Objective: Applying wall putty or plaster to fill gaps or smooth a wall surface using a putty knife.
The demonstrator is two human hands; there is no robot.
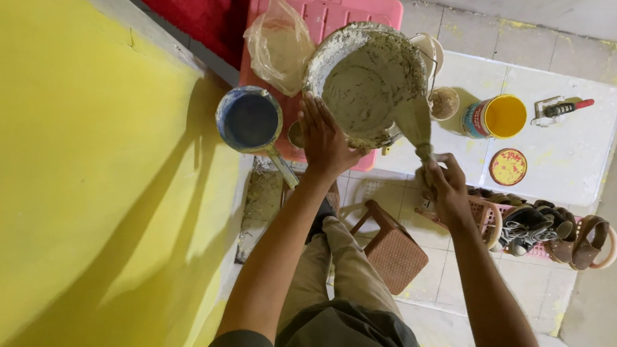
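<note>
My left hand (324, 141) grips the near rim of a round pan (364, 83) caked with grey putty and holds it tilted toward me. My right hand (445, 187) is closed on the handle of a putty-smeared scraper (416, 123), whose blade touches the pan's lower right rim. Grey paste coats the inside of the pan.
A yellow wall (63, 180) fills the left. Below lie a blue bucket (248, 119), a pink plastic board (324, 16) with a plastic bag (279, 46), an open yellow paint can (498, 117), its lid (508, 166), a wooden stool (393, 251) and a basket of shoes (536, 224).
</note>
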